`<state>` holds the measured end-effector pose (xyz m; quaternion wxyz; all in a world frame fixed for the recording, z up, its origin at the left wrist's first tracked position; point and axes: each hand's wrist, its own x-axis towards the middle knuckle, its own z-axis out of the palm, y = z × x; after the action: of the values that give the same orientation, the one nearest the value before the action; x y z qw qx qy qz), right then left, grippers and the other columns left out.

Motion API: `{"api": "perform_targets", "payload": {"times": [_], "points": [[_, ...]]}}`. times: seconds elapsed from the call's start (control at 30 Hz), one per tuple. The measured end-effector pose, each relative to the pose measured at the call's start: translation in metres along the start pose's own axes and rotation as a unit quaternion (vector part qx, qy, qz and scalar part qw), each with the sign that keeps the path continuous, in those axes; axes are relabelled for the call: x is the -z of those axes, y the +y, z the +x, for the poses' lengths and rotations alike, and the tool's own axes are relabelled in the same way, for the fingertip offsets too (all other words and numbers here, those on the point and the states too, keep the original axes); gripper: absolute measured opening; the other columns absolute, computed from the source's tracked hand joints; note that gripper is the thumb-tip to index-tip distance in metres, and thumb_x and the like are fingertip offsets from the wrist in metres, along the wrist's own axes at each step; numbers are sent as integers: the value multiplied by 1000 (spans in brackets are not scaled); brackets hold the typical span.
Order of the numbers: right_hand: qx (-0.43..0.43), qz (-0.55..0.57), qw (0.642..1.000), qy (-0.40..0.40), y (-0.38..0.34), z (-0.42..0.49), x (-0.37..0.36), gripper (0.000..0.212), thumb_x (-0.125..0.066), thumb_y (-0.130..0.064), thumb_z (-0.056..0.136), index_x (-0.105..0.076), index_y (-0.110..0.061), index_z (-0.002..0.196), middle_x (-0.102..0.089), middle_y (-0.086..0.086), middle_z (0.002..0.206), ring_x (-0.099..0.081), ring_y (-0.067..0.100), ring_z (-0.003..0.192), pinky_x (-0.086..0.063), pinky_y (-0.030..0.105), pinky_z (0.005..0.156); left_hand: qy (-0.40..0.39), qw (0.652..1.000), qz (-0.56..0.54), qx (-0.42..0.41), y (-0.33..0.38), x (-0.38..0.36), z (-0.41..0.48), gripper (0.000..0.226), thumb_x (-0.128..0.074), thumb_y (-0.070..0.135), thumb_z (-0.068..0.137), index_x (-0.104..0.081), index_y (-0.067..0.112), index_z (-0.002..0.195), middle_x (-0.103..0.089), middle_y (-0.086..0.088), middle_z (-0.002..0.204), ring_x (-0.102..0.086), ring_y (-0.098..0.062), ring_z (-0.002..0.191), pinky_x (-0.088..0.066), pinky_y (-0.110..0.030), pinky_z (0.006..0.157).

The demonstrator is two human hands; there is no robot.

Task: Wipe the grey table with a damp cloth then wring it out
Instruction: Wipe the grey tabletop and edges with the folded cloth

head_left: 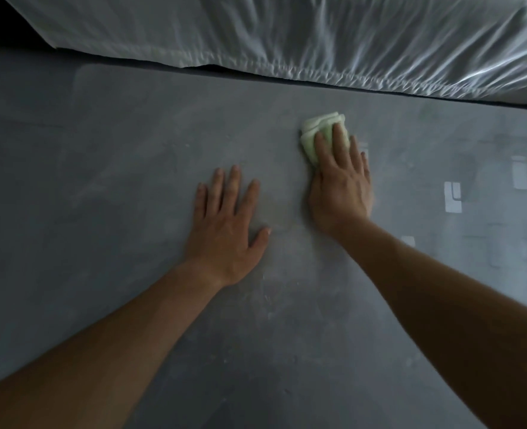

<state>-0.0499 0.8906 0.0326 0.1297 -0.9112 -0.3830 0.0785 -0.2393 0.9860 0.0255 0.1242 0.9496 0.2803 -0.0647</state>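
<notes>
- Hands lie apart on the table [101,150], both palm down and not touching each other. Each is at the end of a bare forearm reaching in from the near side of the view.
- Right hand [339,187] presses flat on the cloth [321,125] with straight fingers [338,140]. Nothing is curled round the cloth and nothing pinches it. The thumb cannot be made out.
- Left hand [225,233] rests flat on the bare table top with its fingers straight and a little spread. Its thumb points out toward the right hand, and it holds nothing.
- Cloth is pale green and folded into a small pad, with its layers showing at the far end. It lies on the table under the right fingers and sticks out past the fingertips, near the table's far edge.
- Table is grey and mottled, with pale streaks and small specks — most of them near the forearms.
- Bright, roughly rectangular reflections [452,198] sit on the table's right part, well apart from the right hand.
- White crumpled sheet [287,35] runs across the top of the view, just beyond the table's far edge. It is blurred, and a dark strip shows at the far left above it.
</notes>
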Motion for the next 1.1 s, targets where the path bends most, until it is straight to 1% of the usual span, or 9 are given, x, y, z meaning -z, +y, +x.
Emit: {"api": "perform_targets", "payload": {"times": [0.2, 0.27, 0.4, 0.47, 0.57, 0.63, 0.8, 1.03, 1.1], "points": [[236, -41, 968, -80, 19, -60, 1, 61, -43, -25, 94, -32, -30, 154, -22, 1, 165, -19, 31, 152, -14, 47, 124, 4, 998, -55, -10, -2, 8, 0, 75, -39, 42, 82, -29, 14, 151, -10, -15, 163, -3, -35, 150, 0, -53, 119], [207, -47, 975, -60, 30, -46, 6, 60, -42, -24, 93, -36, -29, 152, -26, 3, 164, -23, 32, 151, -16, 51, 123, 5, 998, -68, -14, -3, 8, 0, 75, -45, 39, 80, -31, 13, 149, -10, -16, 162, -3, -35, 150, 0, -52, 119], [1, -1, 1000, -3, 4, -47, -1, 62, -45, -25, 93, -34, -31, 153, -20, 2, 165, -17, 32, 152, -11, 46, 125, 30, 993, -113, -21, -4, 11, -3, 69, -56, 33, 79, -42, 3, 139, -22, -22, 157, -14, -39, 147, -6, -56, 119], [33, -2, 999, -8, -16, -82, -13, 66, -49, -23, 90, -33, -30, 154, -21, 4, 165, -18, 34, 152, -11, 45, 125, 55, 989, -132, -28, -5, 14, -9, 64, -57, 28, 76, -47, -2, 132, -32, -27, 151, -23, -42, 144, -11, -58, 117], [174, -20, 983, -59, -13, -123, -13, 64, -49, -25, 91, -33, -30, 154, -21, 2, 165, -17, 32, 152, -13, 49, 124, 66, 993, -98, -23, -9, 18, -24, 60, -56, 27, 75, -52, 2, 129, -38, -26, 147, -28, -43, 141, -14, -59, 116], [187, -33, 979, -71, 2, -113, -5, 64, -49, -24, 91, -36, -29, 153, -23, 3, 164, -20, 33, 151, -16, 51, 123, 47, 996, -73, -16, -13, 18, -38, 60, -54, 32, 77, -53, 6, 131, -36, -24, 149, -26, -41, 142, -13, -60, 116], [-63, 0, 998, -9, -9, -90, -4, 65, -33, -30, 90, -28, -34, 154, -15, -1, 166, -12, 30, 153, -5, 42, 125, 11, 999, -37, -19, -21, 8, -64, 67, -47, 42, 83, -41, 16, 145, -22, -20, 159, -15, -37, 147, -8, -58, 118], [143, -22, 987, -68, -16, -166, -9, 61, -43, -26, 93, -36, -29, 153, -21, 0, 165, -16, 30, 153, -14, 48, 124, -10, 999, -17, -30, -28, 1, -65, 71, -35, 52, 89, -23, 24, 153, -4, -13, 163, 0, -33, 150, -1, -55, 118], [101, -25, 993, -50, -5, -152, -4, 60, -39, -26, 93, -36, -29, 153, -22, 2, 164, -18, 32, 152, -15, 49, 124, -13, 999, -11, -38, -30, 0, -65, 69, -39, 50, 92, -22, 23, 153, -4, -14, 163, 0, -33, 150, -1, -55, 118]]}}
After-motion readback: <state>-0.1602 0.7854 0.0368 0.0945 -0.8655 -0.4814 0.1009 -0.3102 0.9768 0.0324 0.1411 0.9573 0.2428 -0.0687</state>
